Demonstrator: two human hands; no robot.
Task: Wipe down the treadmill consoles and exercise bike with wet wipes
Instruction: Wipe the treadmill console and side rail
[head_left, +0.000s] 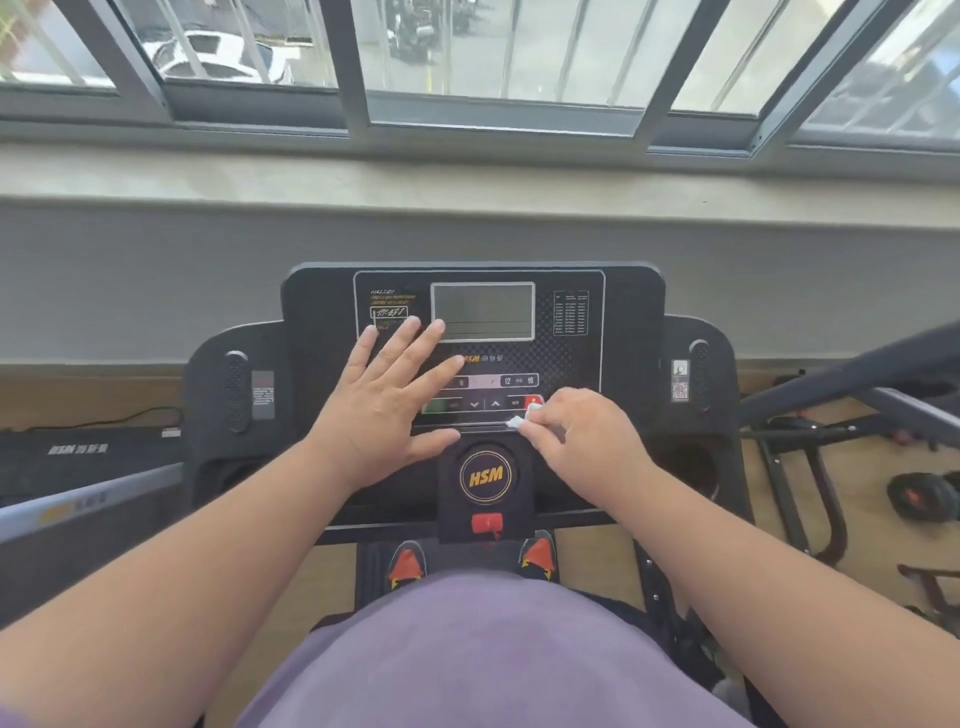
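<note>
- Wide grey-framed window (498, 67) across the top, pale sill beneath, parked white car blurred beyond the glass.
- Black plastic treadmill console (628, 332) in the centre, just below the sill; side wings with oval speaker grilles, a cup recess on the right wing.
- Purple shirt (467, 649) filling the bottom centre, both bare forearms reaching forward from it.
- Second black treadmill deck (78, 457) at the left edge, white lettering on it, a grey handrail crossing in front.
- Dark metal frame of other gym equipment (810, 415) at the right, standing on a wood-look floor; small black wheels near it.
- Grey rectangular display screen (483, 310) at the upper middle of the console, printed labels to either side.
- Left hand (384, 405) laid flat on the console's left half, grip spread wide, fingertips reaching the display's lower left corner, thumb lying along the strip under the button row.
- Right hand (582, 431) at the lower right of the button row, grip pinched on a wipe, fingers curled.
- Round black badge with gold "HSM" lettering (486, 475) below the buttons, between the two hands.
- Black-and-orange shoes (537, 556) on the belt under the console.
- Row of control buttons (483, 402): green at left, arrow keys in the middle, red at right.
- Red safety clip (487, 524) under the badge.
- Small crumpled white wet wipe (517, 422) pressed on the console edge beside the red button, mostly hidden by the fingers.
</note>
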